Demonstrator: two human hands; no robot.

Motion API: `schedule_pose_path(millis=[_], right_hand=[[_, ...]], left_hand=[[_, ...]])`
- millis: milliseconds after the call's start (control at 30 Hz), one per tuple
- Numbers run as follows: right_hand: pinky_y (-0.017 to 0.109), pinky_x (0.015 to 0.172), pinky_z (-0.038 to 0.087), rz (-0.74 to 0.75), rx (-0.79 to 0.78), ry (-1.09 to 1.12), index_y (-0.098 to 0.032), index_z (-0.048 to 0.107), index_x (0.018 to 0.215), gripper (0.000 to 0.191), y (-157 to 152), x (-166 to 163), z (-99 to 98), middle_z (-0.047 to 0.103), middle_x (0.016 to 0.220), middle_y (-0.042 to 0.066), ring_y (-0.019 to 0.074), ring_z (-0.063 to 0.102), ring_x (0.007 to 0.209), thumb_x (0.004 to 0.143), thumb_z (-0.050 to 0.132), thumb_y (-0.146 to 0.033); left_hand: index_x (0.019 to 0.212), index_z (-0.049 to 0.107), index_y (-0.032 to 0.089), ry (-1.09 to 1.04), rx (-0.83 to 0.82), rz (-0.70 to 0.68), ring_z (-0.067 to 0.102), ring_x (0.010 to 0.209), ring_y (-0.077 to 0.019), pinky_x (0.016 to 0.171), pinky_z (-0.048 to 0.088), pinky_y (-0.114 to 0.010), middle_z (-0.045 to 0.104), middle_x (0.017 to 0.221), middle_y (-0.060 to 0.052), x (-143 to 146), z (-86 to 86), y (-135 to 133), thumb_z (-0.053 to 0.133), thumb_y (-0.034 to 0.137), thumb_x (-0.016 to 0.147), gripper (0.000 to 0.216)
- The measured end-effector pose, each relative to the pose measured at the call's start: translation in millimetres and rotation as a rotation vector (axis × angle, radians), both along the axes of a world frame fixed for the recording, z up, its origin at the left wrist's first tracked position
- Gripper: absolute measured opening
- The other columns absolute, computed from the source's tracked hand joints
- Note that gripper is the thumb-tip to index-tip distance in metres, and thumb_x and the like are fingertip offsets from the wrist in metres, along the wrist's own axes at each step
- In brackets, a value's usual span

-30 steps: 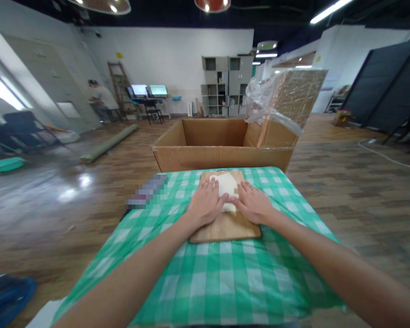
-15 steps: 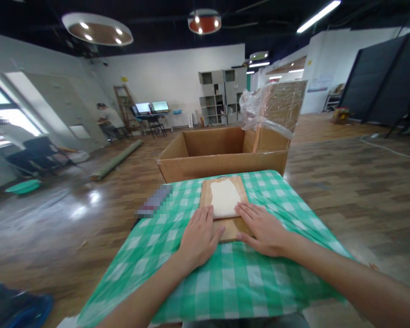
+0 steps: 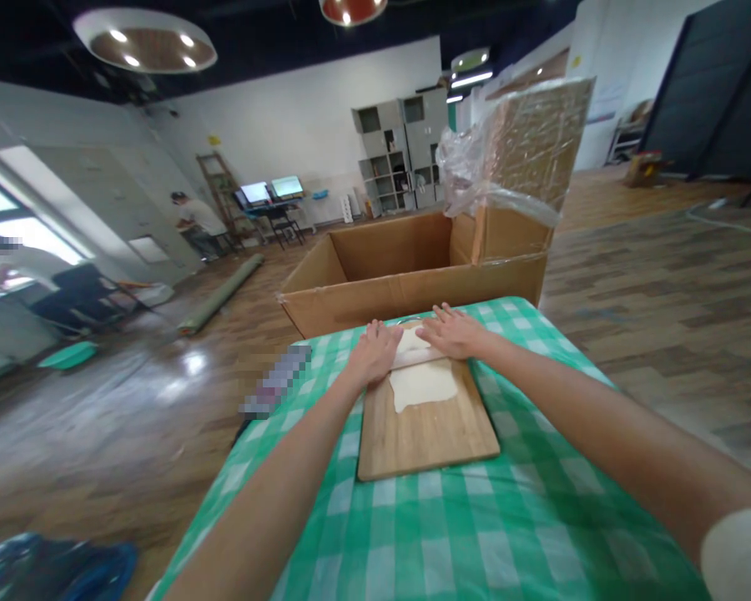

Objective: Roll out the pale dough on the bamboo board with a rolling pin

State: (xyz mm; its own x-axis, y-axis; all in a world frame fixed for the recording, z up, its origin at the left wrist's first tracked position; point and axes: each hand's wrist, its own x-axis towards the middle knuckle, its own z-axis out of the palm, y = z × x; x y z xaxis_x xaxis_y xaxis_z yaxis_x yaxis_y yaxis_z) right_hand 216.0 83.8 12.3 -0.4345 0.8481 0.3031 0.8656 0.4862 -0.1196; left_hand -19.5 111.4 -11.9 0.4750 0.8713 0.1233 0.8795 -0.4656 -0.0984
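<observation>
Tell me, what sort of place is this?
It looks like an open workshop or office, though I can't be certain: there are two lit monitors on a desk at the back, grey cabinets with open compartments by the wall, and a large cardboard box standing on the wood-look floor.

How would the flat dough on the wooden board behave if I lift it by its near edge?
The dough would probably droop and fold, as it looks thin with ragged edges. It may cling a little, since it rests flat against the wooden board. Lifted now, it could tear where the rolling pin lies across it.
</observation>
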Motion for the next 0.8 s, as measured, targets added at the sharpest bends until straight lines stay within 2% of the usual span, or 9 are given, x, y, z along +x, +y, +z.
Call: schedule_pose_path(millis=[100, 200, 300, 367, 467, 633, 800], right_hand=[[0.047, 0.091, 0.059, -0.02, -0.004, 0.012, -0.018, 0.061, 0.132, 0.039, 13, -1, -1.4, 0.063, 0.131, 0.01, 0.026, 0.066, 0.11, 0.099, 0.067, -0.038], [0.05, 0.097, 0.055, -0.032, -0.014, 0.015, -0.018, 0.061, 0.134, 0.04, 13, 0, -7.4, 0.061, 0.137, 0.012, 0.0288, 0.064, 0.117, 0.102, 0.062, -0.041], [0.058, 0.115, 0.037, -0.029, -0.025, -0.001, -0.016, 0.058, 0.143, 0.059, -2, 2, -14.7, 0.049, 0.156, 0.018, 0.0389, 0.046, 0.142, 0.105, 0.043, -0.058], [0.058, 0.122, 0.026, -0.03, -0.031, -0.017, -0.012, 0.054, 0.148, 0.075, -17, 3, -17.8, 0.041, 0.163, 0.02, 0.0398, 0.033, 0.151, 0.104, 0.031, -0.067], [0.053, 0.123, 0.026, -0.039, -0.039, -0.017, -0.004, 0.045, 0.153, 0.086, -45, 3, -18.1, 0.04, 0.162, 0.024, 0.0373, 0.031, 0.154, 0.103, 0.022, -0.07], [0.051, 0.12, 0.032, -0.009, -0.044, 0.01, -0.005, 0.044, 0.154, 0.088, -102, 5, -17.6, 0.042, 0.161, 0.025, 0.0362, 0.037, 0.151, 0.101, 0.026, -0.072], [0.055, 0.123, 0.027, 0.06, 0.003, 0.025, -0.006, 0.034, 0.161, 0.089, -152, 10, -25.8, 0.031, 0.167, 0.022, 0.0379, 0.029, 0.155, 0.1, 0.032, -0.071]], left_hand=[[0.155, 0.042, 0.014, 0.021, 0.001, -0.003, 0.036, 0.153, -0.0348, 0.119, 0.031, -0.061, 0.043, 0.16, -0.024, 0, -1.3, 14, 0.026, 0.026, 0.107, 0.051], [0.154, 0.043, 0.014, 0.026, 0.007, -0.01, 0.034, 0.153, -0.0336, 0.121, 0.03, -0.059, 0.043, 0.16, -0.023, 1, -2.2, 7, 0.026, 0.029, 0.108, 0.05], [0.151, 0.045, 0.01, 0.007, 0.027, -0.005, 0.034, 0.154, -0.033, 0.122, 0.028, -0.056, 0.043, 0.16, -0.023, 2, -2.0, -16, 0.022, 0.039, 0.11, 0.055], [0.151, 0.044, 0.006, -0.031, 0.052, 0.005, 0.032, 0.154, -0.0328, 0.123, 0.026, -0.053, 0.043, 0.16, -0.023, 2, -1.7, -34, 0.018, 0.046, 0.11, 0.062], [0.154, 0.04, 0.007, -0.09, 0.07, 0.006, 0.031, 0.156, -0.0308, 0.125, 0.025, -0.05, 0.042, 0.162, -0.021, 1, -0.8, -61, 0.014, 0.05, 0.109, 0.068], [0.156, 0.036, 0.006, -0.09, 0.096, -0.056, 0.032, 0.155, -0.0299, 0.128, 0.022, -0.048, 0.04, 0.163, -0.021, -6, -1.0, -109, 0.022, 0.051, 0.107, 0.069], [0.161, 0.025, 0.003, -0.086, 0.147, -0.104, 0.026, 0.158, -0.0303, 0.128, 0.022, -0.048, 0.032, 0.167, -0.022, -13, -7.9, -159, 0.033, 0.052, 0.104, 0.075]])
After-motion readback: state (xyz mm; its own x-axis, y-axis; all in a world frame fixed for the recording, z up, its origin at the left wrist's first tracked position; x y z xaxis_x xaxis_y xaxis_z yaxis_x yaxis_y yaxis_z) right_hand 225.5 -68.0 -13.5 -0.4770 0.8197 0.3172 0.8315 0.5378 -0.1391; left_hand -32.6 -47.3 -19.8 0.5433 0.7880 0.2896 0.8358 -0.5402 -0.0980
